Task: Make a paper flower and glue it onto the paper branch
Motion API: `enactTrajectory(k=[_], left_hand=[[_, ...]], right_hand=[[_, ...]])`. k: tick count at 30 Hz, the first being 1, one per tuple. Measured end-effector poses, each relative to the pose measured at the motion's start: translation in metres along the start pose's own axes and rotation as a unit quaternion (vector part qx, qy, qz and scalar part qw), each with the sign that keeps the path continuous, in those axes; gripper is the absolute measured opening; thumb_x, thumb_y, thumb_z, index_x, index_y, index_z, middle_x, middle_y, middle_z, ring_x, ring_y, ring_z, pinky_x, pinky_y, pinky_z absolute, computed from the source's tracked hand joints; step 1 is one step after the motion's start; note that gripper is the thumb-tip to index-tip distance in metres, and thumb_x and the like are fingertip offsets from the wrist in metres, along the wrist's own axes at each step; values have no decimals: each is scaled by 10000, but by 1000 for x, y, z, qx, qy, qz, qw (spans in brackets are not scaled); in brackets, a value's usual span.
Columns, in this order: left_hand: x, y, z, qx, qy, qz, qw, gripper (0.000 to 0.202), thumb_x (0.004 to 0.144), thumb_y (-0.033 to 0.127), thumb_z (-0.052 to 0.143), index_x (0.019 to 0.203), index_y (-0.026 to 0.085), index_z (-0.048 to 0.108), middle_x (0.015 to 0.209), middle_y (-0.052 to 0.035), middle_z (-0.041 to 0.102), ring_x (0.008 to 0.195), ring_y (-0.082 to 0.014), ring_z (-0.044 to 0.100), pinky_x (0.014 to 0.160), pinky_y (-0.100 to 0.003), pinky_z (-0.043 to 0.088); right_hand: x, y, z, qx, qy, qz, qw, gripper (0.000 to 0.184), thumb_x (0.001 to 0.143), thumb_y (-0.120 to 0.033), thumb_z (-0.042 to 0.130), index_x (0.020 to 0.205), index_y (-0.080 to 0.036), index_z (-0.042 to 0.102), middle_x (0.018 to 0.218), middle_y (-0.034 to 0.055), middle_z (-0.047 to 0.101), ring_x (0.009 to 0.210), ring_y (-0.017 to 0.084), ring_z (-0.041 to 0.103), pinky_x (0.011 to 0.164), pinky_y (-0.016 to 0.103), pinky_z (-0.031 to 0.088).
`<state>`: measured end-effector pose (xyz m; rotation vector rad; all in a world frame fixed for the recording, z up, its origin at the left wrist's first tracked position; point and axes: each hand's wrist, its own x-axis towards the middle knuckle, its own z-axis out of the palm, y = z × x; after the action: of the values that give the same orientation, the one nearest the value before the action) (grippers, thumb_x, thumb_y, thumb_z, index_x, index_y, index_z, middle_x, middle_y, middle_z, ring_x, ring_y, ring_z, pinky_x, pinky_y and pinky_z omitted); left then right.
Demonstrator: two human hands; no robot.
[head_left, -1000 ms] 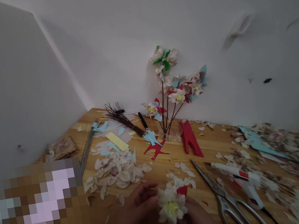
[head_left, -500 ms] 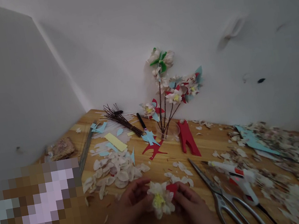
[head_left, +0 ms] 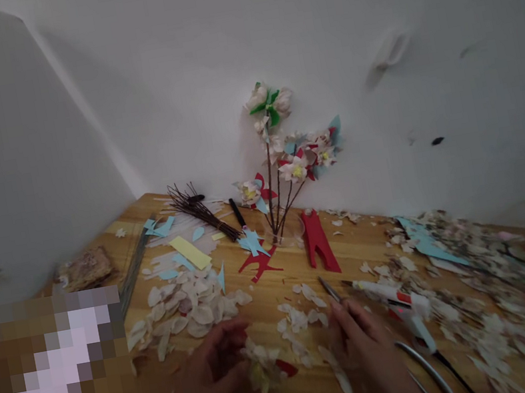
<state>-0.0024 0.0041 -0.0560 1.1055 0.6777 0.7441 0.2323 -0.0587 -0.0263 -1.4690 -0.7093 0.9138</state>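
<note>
At the lower middle, my left hand [head_left: 221,366] holds a handmade flower [head_left: 263,367] with pale petals, a yellow centre and one red leaf, pinched between thumb and fingers. To its right my right hand [head_left: 364,341] is closed round the scissors [head_left: 330,290] at the blades, which lie on the table. The blade tips show beyond its fingers and the metal handles come out below the palm; the middle of the scissors is hidden. Loose whitish petals [head_left: 296,320] lie between the two hands.
A white glue gun [head_left: 386,296] lies right of my right hand. Heaps of dried petals [head_left: 502,289] cover the right side. Behind stand finished flower stems [head_left: 272,181], a red paper piece [head_left: 318,241], a twig bundle [head_left: 207,213] and a petal pile [head_left: 200,302]. A blurred patch covers the lower left.
My right hand has let go of the flower and moved right onto the scissors. My left hand keeps the flower, now slightly further left. The whole view has shifted a little.
</note>
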Motion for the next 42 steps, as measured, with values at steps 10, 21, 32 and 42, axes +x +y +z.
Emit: enactTrajectory(k=[10,21,32,42], left_hand=[[-9,12,9,219,15,-19,976,309,758,235,601,1061,292,605,993,-54,673,942,-240,608,839,-345,455],[-11,12,11,247,21,10,969,307,723,207,623,1010,316,634,996,-39,671,935,-256,611,842,-354,471],[-8,27,-9,425,68,193,882,356,795,179,510,1118,330,507,1136,-25,616,1079,-217,566,902,-369,482],[2,65,-32,551,208,440,678,329,764,6,510,1040,186,522,1104,-86,519,1098,-240,481,958,-455,407]], right_hand=[[0,-28,-27,-373,-133,-37,918,72,626,-227,664,637,-238,594,625,-5,621,606,197,535,564,292,356],[-3,-11,-9,-427,-149,-49,891,112,691,-139,548,724,-243,523,678,-11,622,645,194,568,585,293,361],[8,-14,-7,-455,-62,-150,875,160,797,-327,484,869,-208,564,782,38,600,686,213,583,626,335,440],[16,-59,46,-504,-217,-168,819,87,801,-274,548,861,-214,565,857,34,639,775,190,584,680,286,410]])
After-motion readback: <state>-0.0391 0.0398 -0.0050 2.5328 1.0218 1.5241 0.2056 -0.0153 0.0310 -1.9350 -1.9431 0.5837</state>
